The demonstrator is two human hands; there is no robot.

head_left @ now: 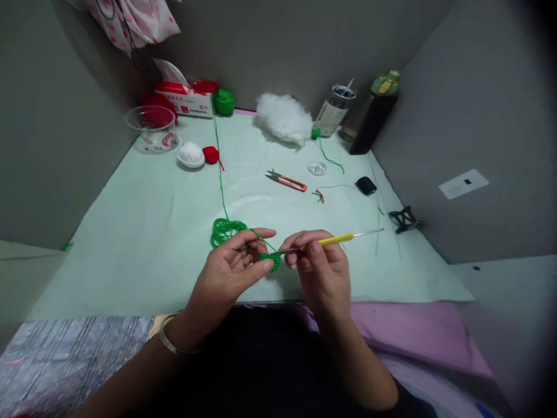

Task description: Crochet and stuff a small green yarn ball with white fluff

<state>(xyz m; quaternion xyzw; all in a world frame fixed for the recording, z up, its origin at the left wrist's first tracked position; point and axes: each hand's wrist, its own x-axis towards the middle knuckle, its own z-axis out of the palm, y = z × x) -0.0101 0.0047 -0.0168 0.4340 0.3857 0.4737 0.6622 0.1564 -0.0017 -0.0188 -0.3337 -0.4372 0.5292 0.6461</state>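
A small green crocheted piece (273, 262) is pinched between the thumb and fingers of my left hand (230, 264). Green yarn passes over the left fingers to the piece. My right hand (324, 270) grips a crochet hook with a yellow handle (337, 239); one metal end meets the green piece, the other points right. Behind my left hand lies a loose coil of green yarn (224, 230), with a strand running back to a green yarn ball (224, 102).
Orange-handled snips (287, 181), a small clear dish (317, 168) and a black object (366, 186) lie beyond my hands. Further back are white stuffing (285, 119), a tissue box (191, 101), a plastic tub (159, 136) and a pen holder (333, 113). A black clip (404, 220) lies right.
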